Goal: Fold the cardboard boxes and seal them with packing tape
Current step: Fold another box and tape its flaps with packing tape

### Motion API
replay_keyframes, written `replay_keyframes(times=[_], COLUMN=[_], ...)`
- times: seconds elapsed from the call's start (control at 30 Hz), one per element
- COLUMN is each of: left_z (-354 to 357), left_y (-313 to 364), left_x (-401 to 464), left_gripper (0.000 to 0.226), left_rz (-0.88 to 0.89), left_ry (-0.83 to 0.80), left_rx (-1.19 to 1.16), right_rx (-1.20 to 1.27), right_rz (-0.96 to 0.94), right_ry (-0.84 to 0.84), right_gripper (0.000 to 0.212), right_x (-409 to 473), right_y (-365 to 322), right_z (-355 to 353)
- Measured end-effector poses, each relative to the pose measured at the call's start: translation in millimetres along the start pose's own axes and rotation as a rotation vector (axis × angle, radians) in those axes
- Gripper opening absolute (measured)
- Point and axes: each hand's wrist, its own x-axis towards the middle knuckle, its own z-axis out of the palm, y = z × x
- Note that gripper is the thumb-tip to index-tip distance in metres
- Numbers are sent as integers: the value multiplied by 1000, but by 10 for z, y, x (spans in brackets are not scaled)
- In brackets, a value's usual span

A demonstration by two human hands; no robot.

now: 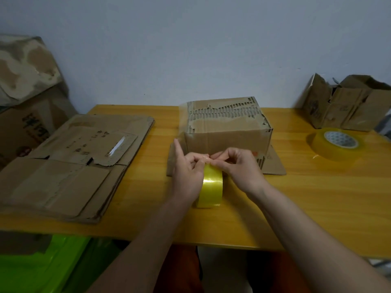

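A folded cardboard box (227,132) stands at the table's middle, its torn top facing up, a flap lying flat under its front. Just in front of it, a yellow roll of packing tape (211,187) stands on edge on the table. My left hand (188,172) grips the roll from the left, index finger raised. My right hand (237,166) pinches the tape's loose end at the top of the roll, fingertips meeting those of the left hand. A clear strip of tape hangs along the box's left side.
A stack of flattened cardboard boxes (69,166) lies on the left of the wooden table (317,197). A second tape roll (337,143) lies flat at the right, behind it an open box (347,104). Large cartons (27,98) stand at far left, a green bin (42,269) below.
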Motion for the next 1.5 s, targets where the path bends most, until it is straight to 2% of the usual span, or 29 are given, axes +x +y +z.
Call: replay_keyframes(times=[0.17, 0.3, 0.43, 0.53, 0.63, 0.73, 0.87, 0.97, 1.13, 1.27, 1.5], left_z=[7, -40, -49, -80, -103, -84, -43, -26, -27, -53, -52], left_y=[-91, -146, -214, -259, -244, -194, -144, -95, -67, -51, -20], left_x=[-92, -114, -198, -222, -221, -256, -332, -375, -363, -336, -301], left_gripper=[111, 119, 110, 101, 84, 66, 55, 47, 22, 20, 20], left_rz=[40, -9, 52, 46, 65, 161, 277, 286, 305, 241, 212], left_ry=[-64, -93, -78, -67, -74, -8, 113, 154, 176, 166, 100], left_rx=[-14, -91, -30, -36, 3, 80, 171, 204, 359, 465, 482], right_rx=[2, 78, 266, 381, 377, 356, 347, 333, 319, 291, 252], right_rz=[-29, -45, 43, 73, 102, 151, 213, 231, 267, 259, 230], right_ry=[11, -56, -65, -147, -167, -117, -50, -19, -5, -9, -51], right_gripper=[13, 12, 18, 23, 25, 29, 22, 18, 14, 16, 15], right_x=[-44, -79, -113, -157, -159, -121, -105, -108, -106, -109, -129], right_y=[28, 73, 110, 85, 57, 75, 109, 105, 66, 64, 45], right_z=[-6, -62, -48, -50, -59, -33, -11, -2, 18, 10, -25])
